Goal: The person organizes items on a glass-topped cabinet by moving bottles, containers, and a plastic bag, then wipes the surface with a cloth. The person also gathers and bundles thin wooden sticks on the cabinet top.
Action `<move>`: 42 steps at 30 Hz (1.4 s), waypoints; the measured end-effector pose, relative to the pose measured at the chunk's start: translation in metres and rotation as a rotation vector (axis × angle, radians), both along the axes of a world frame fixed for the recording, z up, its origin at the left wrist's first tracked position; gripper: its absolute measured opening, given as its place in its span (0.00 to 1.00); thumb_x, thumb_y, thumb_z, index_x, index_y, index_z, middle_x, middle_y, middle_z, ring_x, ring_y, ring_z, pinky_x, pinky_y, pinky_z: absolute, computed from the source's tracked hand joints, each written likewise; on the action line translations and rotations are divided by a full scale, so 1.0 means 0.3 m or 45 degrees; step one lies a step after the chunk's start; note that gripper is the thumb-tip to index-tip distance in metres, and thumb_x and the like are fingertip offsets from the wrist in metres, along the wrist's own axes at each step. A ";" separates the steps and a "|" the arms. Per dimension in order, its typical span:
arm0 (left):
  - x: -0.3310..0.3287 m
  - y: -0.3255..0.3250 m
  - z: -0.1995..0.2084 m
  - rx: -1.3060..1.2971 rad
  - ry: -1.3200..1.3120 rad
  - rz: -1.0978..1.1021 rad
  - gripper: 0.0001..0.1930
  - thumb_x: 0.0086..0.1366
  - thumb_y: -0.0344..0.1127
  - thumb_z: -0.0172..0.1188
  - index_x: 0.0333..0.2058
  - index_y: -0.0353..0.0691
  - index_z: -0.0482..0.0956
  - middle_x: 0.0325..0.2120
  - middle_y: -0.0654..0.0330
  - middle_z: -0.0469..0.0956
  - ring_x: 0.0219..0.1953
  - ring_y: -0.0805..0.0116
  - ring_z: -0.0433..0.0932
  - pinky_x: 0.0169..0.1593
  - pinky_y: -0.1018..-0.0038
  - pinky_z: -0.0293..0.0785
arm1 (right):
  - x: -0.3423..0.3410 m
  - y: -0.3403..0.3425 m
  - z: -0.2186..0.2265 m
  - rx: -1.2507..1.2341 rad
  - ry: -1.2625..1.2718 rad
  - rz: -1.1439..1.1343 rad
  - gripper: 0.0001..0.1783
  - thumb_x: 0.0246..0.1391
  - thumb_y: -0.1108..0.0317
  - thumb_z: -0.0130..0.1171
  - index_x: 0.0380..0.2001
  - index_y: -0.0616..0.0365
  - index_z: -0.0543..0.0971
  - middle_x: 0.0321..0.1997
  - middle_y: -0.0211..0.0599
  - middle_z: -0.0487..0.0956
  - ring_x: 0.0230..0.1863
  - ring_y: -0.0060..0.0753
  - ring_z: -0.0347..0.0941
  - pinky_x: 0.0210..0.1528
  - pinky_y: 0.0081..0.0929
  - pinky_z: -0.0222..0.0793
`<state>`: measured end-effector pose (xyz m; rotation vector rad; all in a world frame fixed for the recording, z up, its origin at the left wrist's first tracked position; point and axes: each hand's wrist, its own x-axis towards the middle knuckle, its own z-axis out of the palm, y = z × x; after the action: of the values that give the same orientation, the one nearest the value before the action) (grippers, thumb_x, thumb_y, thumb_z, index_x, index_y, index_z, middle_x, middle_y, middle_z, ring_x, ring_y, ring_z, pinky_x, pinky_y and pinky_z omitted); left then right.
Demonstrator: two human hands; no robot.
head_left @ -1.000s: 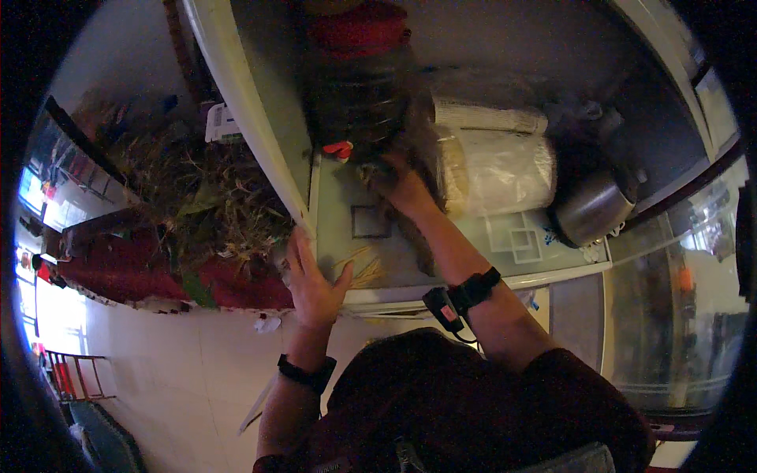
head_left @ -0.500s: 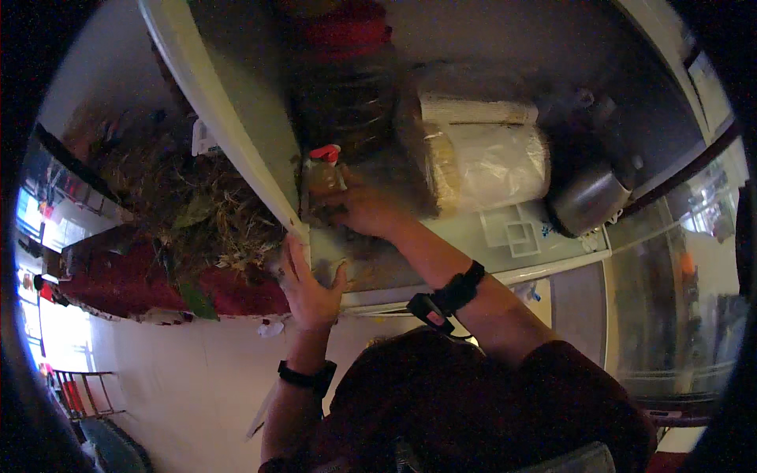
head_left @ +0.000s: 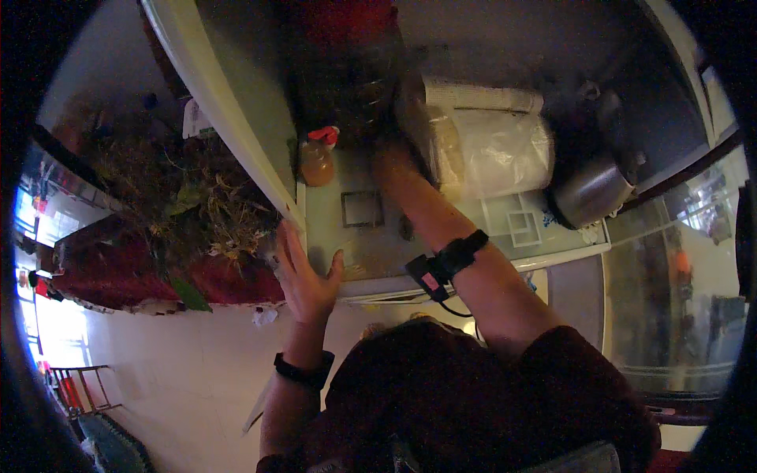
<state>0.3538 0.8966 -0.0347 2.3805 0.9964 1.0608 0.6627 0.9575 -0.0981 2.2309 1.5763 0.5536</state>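
My left hand (head_left: 306, 277) is open, its fingers stretched up against the front end of a white upright partition (head_left: 229, 122). My right hand (head_left: 390, 162) reaches deep into the shelf, between a large dark ribbed container (head_left: 343, 98) with a red top and a plastic-wrapped white bundle (head_left: 497, 154). Shadow and blur hide its fingers, so I cannot make out whether it holds anything. Left of it, a small squat bottle (head_left: 318, 164) with a red cap stands upright beside the partition. A thin square frame shape (head_left: 363, 210) shows on the pale shelf surface (head_left: 335, 244).
Left of the partition, dry plants (head_left: 209, 209) spill over a dark red cloth (head_left: 158, 272). A dark metallic rounded vessel (head_left: 591, 193) lies at the shelf's right end, near a white square frame (head_left: 522, 229). A chair (head_left: 79, 390) stands at the lower left.
My right hand has moved away from the small red-capped bottle, farther back and to the right. That bottle and the square shape are now uncovered. My left hand stays at the partition.
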 end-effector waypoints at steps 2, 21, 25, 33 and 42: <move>-0.001 0.001 0.004 -0.004 -0.003 -0.008 0.50 0.51 0.39 0.71 0.67 0.34 0.50 0.62 0.37 0.57 0.61 0.37 0.63 0.59 0.54 0.68 | -0.027 -0.058 0.034 0.353 0.725 -0.333 0.19 0.59 0.68 0.46 0.52 0.54 0.77 0.61 0.45 0.73 0.59 0.49 0.70 0.61 0.39 0.66; -0.006 -0.017 0.006 -0.005 0.052 0.008 0.50 0.49 0.39 0.72 0.66 0.35 0.51 0.63 0.38 0.56 0.62 0.37 0.62 0.58 0.55 0.70 | -0.191 -0.198 0.167 0.250 0.683 0.661 0.17 0.50 0.70 0.56 0.44 0.46 0.82 0.47 0.38 0.80 0.51 0.42 0.75 0.54 0.37 0.70; -0.006 -0.011 0.021 0.006 0.039 0.015 0.51 0.49 0.40 0.73 0.66 0.36 0.51 0.62 0.38 0.57 0.62 0.38 0.63 0.56 0.55 0.71 | -0.192 -0.327 0.255 0.024 1.072 0.652 0.16 0.52 0.70 0.55 0.44 0.43 0.82 0.47 0.38 0.81 0.49 0.44 0.75 0.54 0.37 0.70; -0.008 0.000 -0.010 0.123 0.015 -0.017 0.50 0.50 0.43 0.71 0.66 0.33 0.51 0.62 0.37 0.58 0.60 0.37 0.66 0.54 0.55 0.73 | -0.198 -0.164 0.259 0.435 1.080 0.628 0.16 0.53 0.71 0.55 0.45 0.45 0.82 0.52 0.39 0.79 0.56 0.47 0.72 0.59 0.39 0.67; -0.029 0.021 -0.028 0.027 -0.155 -0.121 0.34 0.65 0.37 0.56 0.65 0.30 0.52 0.62 0.39 0.59 0.60 0.40 0.66 0.58 0.56 0.68 | -0.245 -0.281 0.385 -0.015 1.629 0.714 0.20 0.43 0.82 0.55 0.39 0.51 0.83 0.49 0.38 0.80 0.59 0.44 0.70 0.63 0.39 0.61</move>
<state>0.3451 0.9029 -0.0431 2.3241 0.8260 1.1704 0.5892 0.8733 0.0174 2.1417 2.7420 -1.0142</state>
